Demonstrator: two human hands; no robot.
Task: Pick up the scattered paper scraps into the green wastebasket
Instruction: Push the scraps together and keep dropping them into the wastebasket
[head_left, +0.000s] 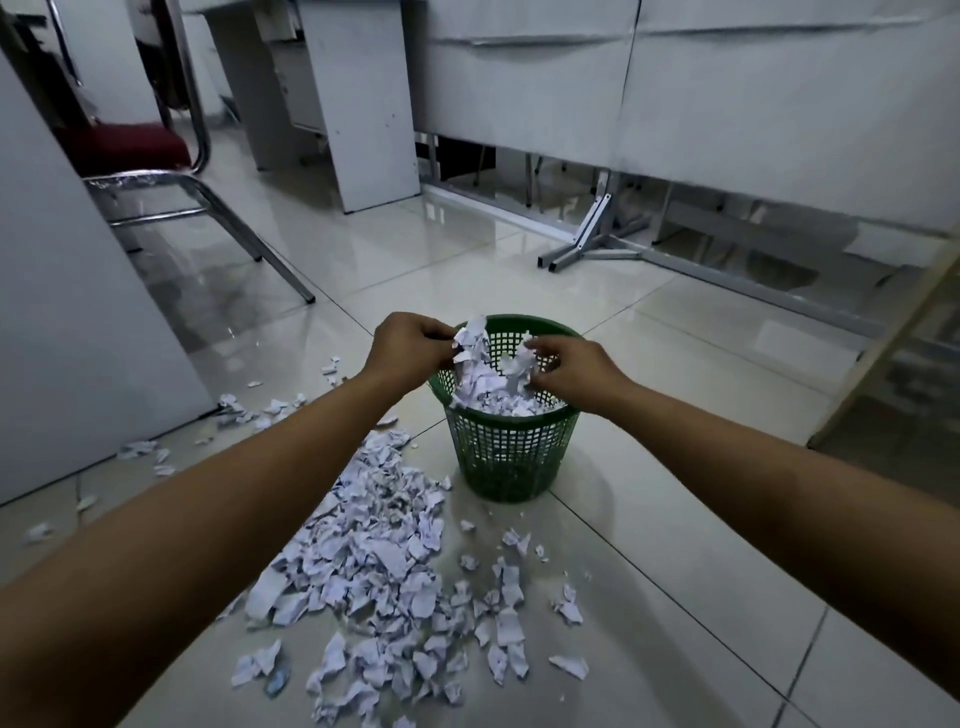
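A green mesh wastebasket (511, 457) stands on the tiled floor, heaped with white paper scraps (493, 395). Both my hands are over its rim. My left hand (410, 345) grips a bunch of scraps at the left side of the opening, and my right hand (571, 366) holds more scraps at the right side. Paper hangs from both hands down into the basket. A broad pile of torn scraps (379, 566) covers the floor in front of and to the left of the basket, under my left forearm.
A white cabinet side (67, 332) stands close on the left, with stray scraps (244, 408) along its base. A chrome-legged red chair (156, 156) and desks with metal feet (587, 244) stand behind. A wooden beam (893, 332) leans at right.
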